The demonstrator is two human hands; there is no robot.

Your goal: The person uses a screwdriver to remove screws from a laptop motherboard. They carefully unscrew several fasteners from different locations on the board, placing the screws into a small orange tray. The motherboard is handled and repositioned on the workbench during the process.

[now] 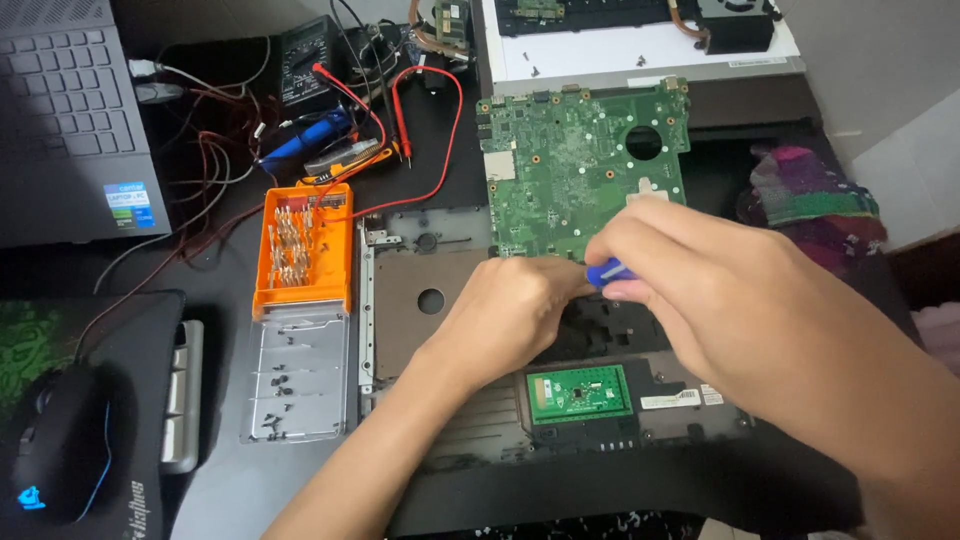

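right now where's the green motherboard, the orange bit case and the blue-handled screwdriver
green motherboard (570, 160), head view, middle of the board
orange bit case (303, 250), head view, orange tray
blue-handled screwdriver (605, 272), head view, blue handle between fingers

Green circuit board (585, 165), orange bit case (305, 250), blue tool handle (605, 271), red wires (440, 140), black mouse (60, 445).

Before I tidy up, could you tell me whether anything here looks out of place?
The green circuit board lies tilted across the opened laptop base, not seated. Loose screws lie in the clear lid beside the orange bit case.
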